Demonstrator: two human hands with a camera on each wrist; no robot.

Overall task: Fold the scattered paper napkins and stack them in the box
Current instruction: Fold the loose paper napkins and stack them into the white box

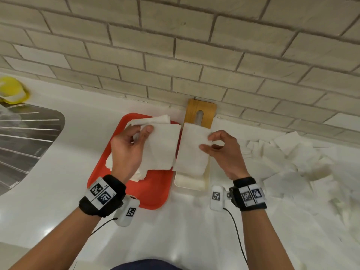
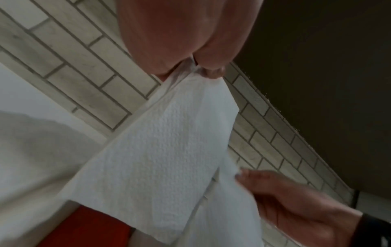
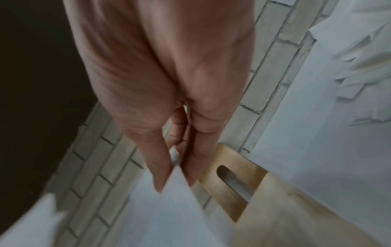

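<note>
My left hand (image 1: 144, 133) pinches the top corner of a white napkin panel (image 1: 161, 149) held above the red tray (image 1: 148, 190); the left wrist view shows that pinch (image 2: 196, 66) on the embossed paper (image 2: 160, 158). My right hand (image 1: 207, 142) pinches the edge of a second white panel (image 1: 191, 151) that hangs over the white box (image 1: 191, 184). Its thumb and fingers (image 3: 160, 175) close on the paper's corner. A narrow red gap separates the panels; I cannot tell if they are one sheet. The box's wooden lid (image 1: 200, 112) leans against the wall.
More napkins (image 1: 153, 119) lie on the tray under my left hand. A loose heap of scattered napkins (image 1: 292, 158) covers the white counter at the right. A steel drainboard (image 1: 25, 137) and a yellow object (image 1: 11, 90) sit at the left. A brick wall runs behind.
</note>
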